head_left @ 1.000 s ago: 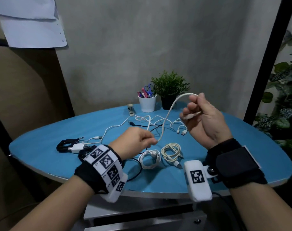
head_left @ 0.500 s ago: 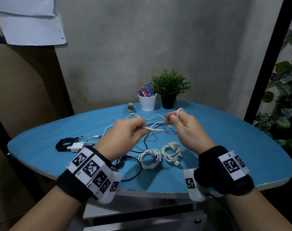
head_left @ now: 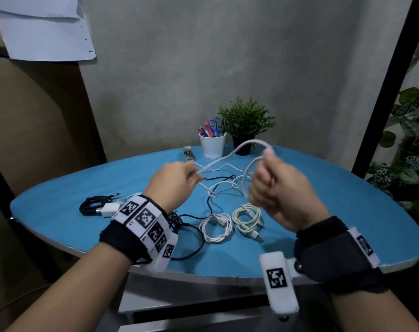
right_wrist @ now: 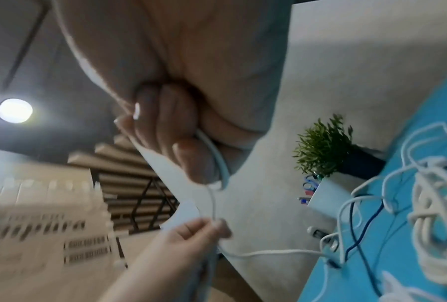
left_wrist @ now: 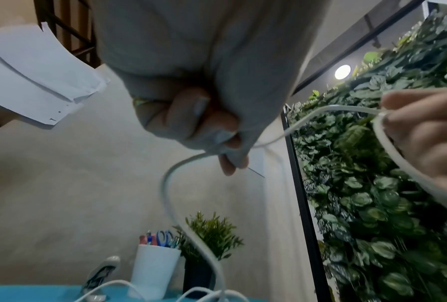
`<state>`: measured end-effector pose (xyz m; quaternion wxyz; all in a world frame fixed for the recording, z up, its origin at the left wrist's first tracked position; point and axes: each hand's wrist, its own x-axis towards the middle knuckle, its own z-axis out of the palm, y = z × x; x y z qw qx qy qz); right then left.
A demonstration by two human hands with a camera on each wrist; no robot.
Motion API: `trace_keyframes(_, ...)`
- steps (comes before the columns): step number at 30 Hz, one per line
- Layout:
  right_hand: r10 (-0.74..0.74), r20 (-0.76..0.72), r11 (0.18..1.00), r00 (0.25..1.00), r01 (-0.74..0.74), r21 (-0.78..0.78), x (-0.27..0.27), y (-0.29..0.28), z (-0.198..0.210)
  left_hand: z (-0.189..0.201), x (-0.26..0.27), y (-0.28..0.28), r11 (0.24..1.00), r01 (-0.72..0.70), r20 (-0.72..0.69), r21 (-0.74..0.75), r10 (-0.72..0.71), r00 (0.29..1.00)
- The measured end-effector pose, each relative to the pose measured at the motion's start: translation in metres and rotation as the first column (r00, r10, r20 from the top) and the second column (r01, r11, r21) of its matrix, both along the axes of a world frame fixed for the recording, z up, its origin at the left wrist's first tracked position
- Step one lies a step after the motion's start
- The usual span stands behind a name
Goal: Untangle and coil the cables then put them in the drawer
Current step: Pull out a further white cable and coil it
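Right now my right hand [head_left: 279, 188] is curled into a fist around loops of the white cable [head_left: 232, 154], which arches up over my knuckles and hangs down along my palm side. From the right wrist view the cable runs out between my curled fingers [right_wrist: 191, 157] and the heel of my palm. My left hand [head_left: 172, 183] has its grip closed in a pinch on the same white cable, thumb and fingertips pressed on the strand a little way from the right fist, both hands raised above the tabletop [head_left: 347, 212]. Between the two grips the cable sags in a shallow curve; past my left pinch it drops to the blue surface and joins a loose tangle of thin white wires [head_left: 227, 185] crossed by a dark cable [head_left: 211, 204].

Nearer to me, under my hands, lie two finished bundles side by side: a white coil [head_left: 215, 227] and a cream coil [head_left: 248, 219] with its plug end pointing toward me. To the left, a black coiled cable [head_left: 91, 204] sits touching a white charger block [head_left: 109, 209], and more dark cable loops under my left wrist.

At the far edge stand a white cup [head_left: 212, 144] holding scissors and pens, just beside a small potted plant [head_left: 245, 123]. A small object lies left of the cup; I cannot tell what it is.
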<state>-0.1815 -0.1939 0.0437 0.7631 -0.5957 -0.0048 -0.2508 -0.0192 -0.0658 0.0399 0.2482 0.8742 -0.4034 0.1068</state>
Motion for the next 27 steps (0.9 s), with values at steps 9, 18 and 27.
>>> trace_keyframes(9,-0.236,0.249,0.865,0.939,0.087,0.494,0.011,-0.025,0.011,-0.035,-0.041,-0.010,0.883,0.466,-0.499,0.058,-0.379,0.779)
trace_keyframes(18,-0.496,-0.160,0.707,0.853,0.290,-0.645,0.021,-0.020,-0.019,-0.008,-0.034,-0.009,0.939,0.313,0.073,-0.144,-0.306,0.949)
trace_keyframes(27,-0.306,-0.309,0.699,0.900,-0.008,-0.715,0.017,-0.009,-0.017,0.013,0.003,-0.019,0.998,0.032,0.271,-0.048,-0.018,0.962)
